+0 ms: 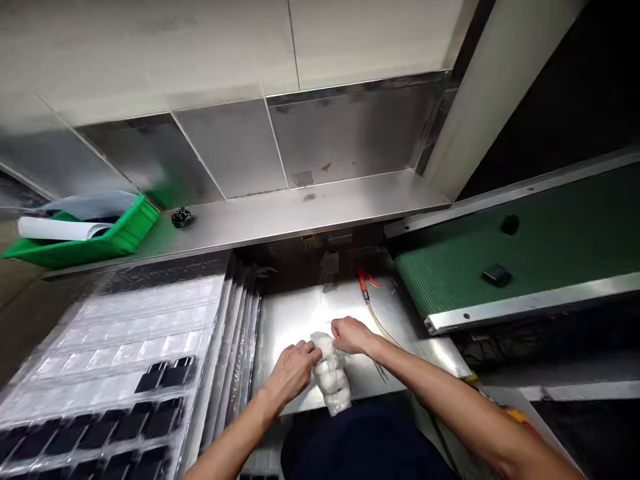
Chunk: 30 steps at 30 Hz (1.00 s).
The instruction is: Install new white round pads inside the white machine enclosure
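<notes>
Left hand [293,372] and right hand [353,335], fingers pinching lumpy white plastic bag [330,377]; red-handled cutters [364,280] beyond on steel bench [293,323]; clear trays [125,333] at left.

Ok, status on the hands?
Left hand, right hand on clear plastic bag of white items. Steel bench under it. Red-handled cutters beyond, apart from hands.

No words or numbers can be read anywhere. The small grey tag [303,179] on the far steel wall, the yellowish label [311,241] below the steel ledge [320,207], and the plastic bag [330,377] near the person show nothing legible.
</notes>
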### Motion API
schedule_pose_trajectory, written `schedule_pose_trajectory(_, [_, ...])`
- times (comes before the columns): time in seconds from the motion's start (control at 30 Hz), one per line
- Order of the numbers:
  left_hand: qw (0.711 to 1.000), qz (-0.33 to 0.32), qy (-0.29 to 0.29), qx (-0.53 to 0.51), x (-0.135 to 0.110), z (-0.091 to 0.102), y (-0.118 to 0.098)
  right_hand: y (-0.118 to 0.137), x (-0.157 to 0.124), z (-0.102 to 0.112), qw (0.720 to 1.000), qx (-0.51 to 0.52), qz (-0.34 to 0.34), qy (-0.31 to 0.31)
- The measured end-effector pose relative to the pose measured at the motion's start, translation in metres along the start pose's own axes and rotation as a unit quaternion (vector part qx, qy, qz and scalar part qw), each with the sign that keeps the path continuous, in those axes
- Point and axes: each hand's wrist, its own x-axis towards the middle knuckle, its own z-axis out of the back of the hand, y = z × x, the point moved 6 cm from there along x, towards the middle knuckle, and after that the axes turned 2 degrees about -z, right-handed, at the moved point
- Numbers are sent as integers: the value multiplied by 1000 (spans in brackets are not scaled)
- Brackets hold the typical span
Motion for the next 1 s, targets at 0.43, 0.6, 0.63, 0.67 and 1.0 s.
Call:
schedule_pose_trajectory(0.43, [992, 45, -60, -103, -7, 1, 4, 0, -10, 13, 991, -10, 117, -70])
schedule_pose_trajectory(0.6, [968, 118, -140, -174, -4, -5, 6, 14, -20, 15, 988, 15, 146, -52])
schedule_pose_trajectory(0.63, [961, 115, -155, -196, -4, -6, 6, 15, -20, 14, 989, 15, 142, -48])
schedule_pose_trajectory(0.67, [951, 109, -174, -230, -4, -7, 5, 16, -18, 13, 990, 15, 136, -43])
schedule_pose_trajectory(1.0, [836, 144, -258, -463, 9, -46, 20, 5, 16, 7, 997, 49, 43, 48])
